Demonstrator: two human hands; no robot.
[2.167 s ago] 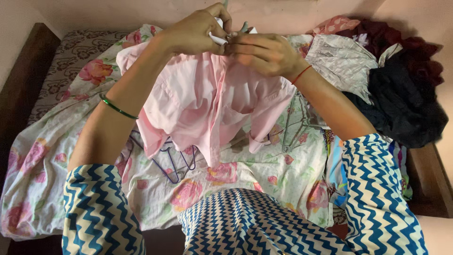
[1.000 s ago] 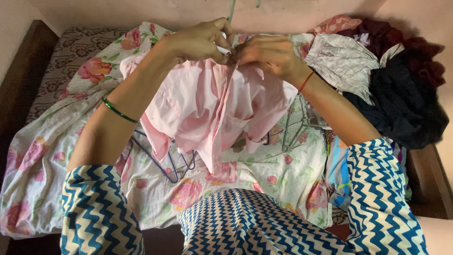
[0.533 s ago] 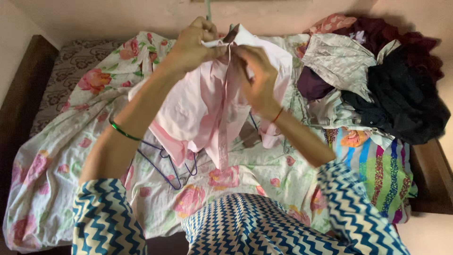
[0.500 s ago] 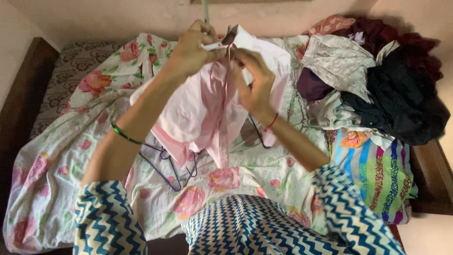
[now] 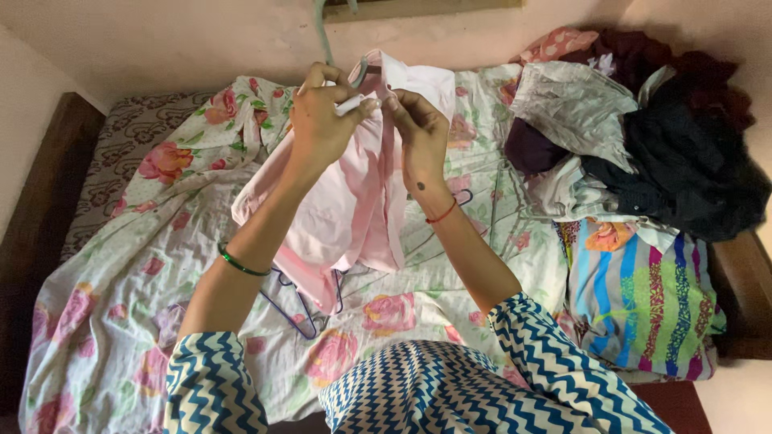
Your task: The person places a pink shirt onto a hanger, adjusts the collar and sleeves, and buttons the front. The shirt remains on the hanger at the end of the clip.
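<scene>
A pale pink shirt (image 5: 354,209) hangs in the air above the bed from a green hanger (image 5: 323,32) whose hook rises past the top edge. My left hand (image 5: 320,120) grips the shirt's collar on the left side. My right hand (image 5: 420,133) pinches the collar edge just to the right, fingers meeting the left hand's at the neck opening. The shirt's body drapes down between my forearms, its hem above a purple hanger (image 5: 301,309) lying on the sheet.
A floral bedsheet (image 5: 121,265) covers the bed. A heap of dark and grey clothes (image 5: 643,145) fills the far right corner. A striped colourful cloth (image 5: 643,297) lies at the right. More hangers (image 5: 482,201) lie on the sheet. Wooden bed frame (image 5: 32,241) borders the left.
My arms have drawn closer together and the right elbow has dropped. The shirt now hangs narrower and more upright, with both hands at the collar. The view has shifted so more wall shows.
</scene>
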